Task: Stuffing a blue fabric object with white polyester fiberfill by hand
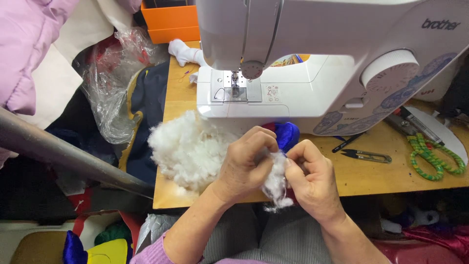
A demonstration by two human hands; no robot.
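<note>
My left hand [245, 164] and my right hand [312, 178] meet at the table's front edge, both pinching a small tuft of white stuffing [276, 178] between them. Just behind the fingers lies a shiny blue and red fabric piece [287, 133], mostly hidden by my hands. To the left of my left hand a large fluffy pile of white stuffing [183, 149] rests on the wooden table [371, 173].
A white sewing machine [312, 63] fills the back of the table. Thread snips [369, 156], a green coiled cord [432, 159] and a pen lie at the right. Clear plastic [110, 83], dark cloth, an orange box [171, 22] and a grey pole [63, 154] sit left.
</note>
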